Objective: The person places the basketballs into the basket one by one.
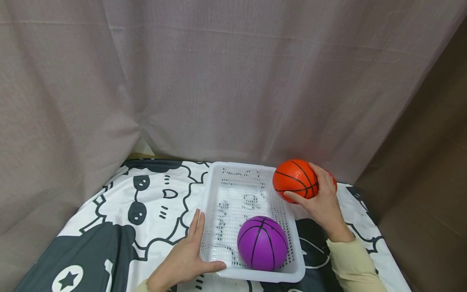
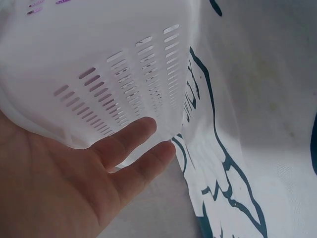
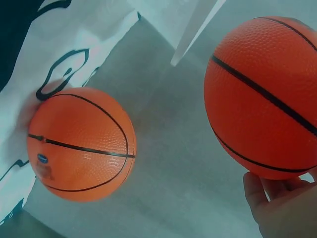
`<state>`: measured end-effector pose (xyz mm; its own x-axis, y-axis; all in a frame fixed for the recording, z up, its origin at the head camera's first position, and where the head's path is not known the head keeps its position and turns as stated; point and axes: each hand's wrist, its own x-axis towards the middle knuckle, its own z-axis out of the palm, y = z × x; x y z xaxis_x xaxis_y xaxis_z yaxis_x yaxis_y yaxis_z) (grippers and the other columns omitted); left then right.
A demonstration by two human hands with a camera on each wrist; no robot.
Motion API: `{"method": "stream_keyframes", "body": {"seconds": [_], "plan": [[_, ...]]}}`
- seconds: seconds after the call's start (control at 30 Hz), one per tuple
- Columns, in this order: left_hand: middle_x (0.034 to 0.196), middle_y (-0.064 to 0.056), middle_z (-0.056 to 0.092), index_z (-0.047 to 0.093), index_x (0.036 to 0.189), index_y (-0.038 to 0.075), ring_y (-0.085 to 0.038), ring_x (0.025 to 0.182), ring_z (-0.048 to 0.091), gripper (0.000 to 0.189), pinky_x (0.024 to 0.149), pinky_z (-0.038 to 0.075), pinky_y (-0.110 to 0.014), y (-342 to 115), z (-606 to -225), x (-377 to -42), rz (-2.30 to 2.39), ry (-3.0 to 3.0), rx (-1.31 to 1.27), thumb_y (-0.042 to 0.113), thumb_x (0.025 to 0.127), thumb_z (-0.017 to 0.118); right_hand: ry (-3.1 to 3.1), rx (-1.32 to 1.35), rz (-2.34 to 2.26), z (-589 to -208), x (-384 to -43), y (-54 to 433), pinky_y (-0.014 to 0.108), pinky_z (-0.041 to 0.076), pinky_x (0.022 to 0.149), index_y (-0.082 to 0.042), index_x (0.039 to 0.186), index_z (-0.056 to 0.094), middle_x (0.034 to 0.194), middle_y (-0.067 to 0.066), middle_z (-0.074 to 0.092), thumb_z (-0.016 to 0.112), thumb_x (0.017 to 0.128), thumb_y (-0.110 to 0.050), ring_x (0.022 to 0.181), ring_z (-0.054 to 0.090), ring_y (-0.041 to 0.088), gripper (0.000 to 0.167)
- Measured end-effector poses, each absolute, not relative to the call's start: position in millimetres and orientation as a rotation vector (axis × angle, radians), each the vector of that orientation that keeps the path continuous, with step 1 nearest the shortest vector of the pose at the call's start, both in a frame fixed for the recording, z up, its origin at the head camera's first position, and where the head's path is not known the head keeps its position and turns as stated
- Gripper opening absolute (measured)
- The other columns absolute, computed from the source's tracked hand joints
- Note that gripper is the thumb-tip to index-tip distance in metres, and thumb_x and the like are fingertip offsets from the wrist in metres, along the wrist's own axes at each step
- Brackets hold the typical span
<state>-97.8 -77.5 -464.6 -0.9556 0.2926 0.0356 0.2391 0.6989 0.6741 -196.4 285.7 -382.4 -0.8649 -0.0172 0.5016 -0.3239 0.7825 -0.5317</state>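
Note:
In the head view a white perforated plastic basket lies on the patterned cloth, with a purple basketball inside its near right corner. My left hand rests against the basket's near left corner, thumb at the near rim and fingers extended along the side wall, as the left wrist view also shows. My right hand grips an orange toy basketball over the basket's far right corner. A second orange basketball lies on the cloth to the right, mostly hidden behind that hand in the head view.
A white cloth printed with dark cartoon figures covers the table. Grey-brown fabric hangs close behind the basket, and a darker drape hangs at the right.

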Motion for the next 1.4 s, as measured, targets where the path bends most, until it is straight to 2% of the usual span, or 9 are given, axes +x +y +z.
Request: {"method": "stream_keyframes", "body": {"seconds": [0.4,0.57,0.8,1.07,1.23,1.4], "plan": [[0.163,-0.007,-0.008,-0.002,0.157,0.013,-0.019,0.093,0.058,0.138,0.080,0.052,-0.041,-77,-464,-98,1.099,2.818,0.440,0.082,0.061,0.068,-2.528,0.418,0.831,-389,-195,271,0.065,0.041,0.089,-0.025,0.150,0.033,0.146,0.010,0.038,0.090,0.065,-0.041,0.126,0.037,0.033,0.104],[0.163,-0.008,-0.008,-0.001,0.157,0.012,-0.019,0.095,0.058,0.137,0.082,0.052,-0.041,-78,-464,-97,1.097,2.828,0.442,0.082,0.061,0.067,-2.542,0.507,0.831,-391,-196,265,0.064,0.043,0.089,-0.024,0.150,0.035,0.148,0.009,0.039,0.091,0.064,-0.042,0.127,0.039,0.032,0.104],[0.162,-0.007,-0.009,-0.002,0.157,0.013,-0.019,0.092,0.058,0.137,0.080,0.052,-0.039,-77,-463,-98,1.103,2.820,0.447,0.083,0.061,0.066,-2.540,0.589,0.789,-394,-197,257,0.063,0.044,0.089,-0.024,0.149,0.038,0.147,0.009,0.040,0.091,0.063,-0.042,0.127,0.042,0.032,0.102],[0.163,-0.009,-0.007,0.000,0.157,0.012,-0.019,0.092,0.057,0.136,0.079,0.052,-0.039,-78,-462,-98,1.102,2.819,0.452,0.082,0.062,0.067,-2.604,0.614,0.781,-400,-196,251,0.063,0.043,0.092,-0.026,0.150,0.036,0.150,0.007,0.038,0.086,0.062,-0.057,0.129,0.040,0.033,0.106],[0.163,-0.007,-0.008,0.000,0.157,0.013,-0.019,0.092,0.057,0.136,0.080,0.052,-0.039,-79,-463,-98,1.102,2.818,0.451,0.082,0.062,0.067,-2.723,0.610,0.728,-401,-194,248,0.067,0.036,0.096,-0.028,0.153,0.030,0.154,0.006,0.032,0.079,0.065,-0.065,0.134,0.034,0.034,0.107],[0.162,-0.006,-0.009,0.000,0.157,0.012,-0.020,0.093,0.058,0.136,0.081,0.052,-0.040,-78,-463,-97,1.100,2.828,0.451,0.082,0.061,0.067,-2.797,0.613,0.735,-395,-192,248,0.070,0.022,0.103,-0.028,0.152,0.034,0.156,0.004,0.029,0.073,0.074,-0.064,0.139,0.027,0.034,0.095]]}}
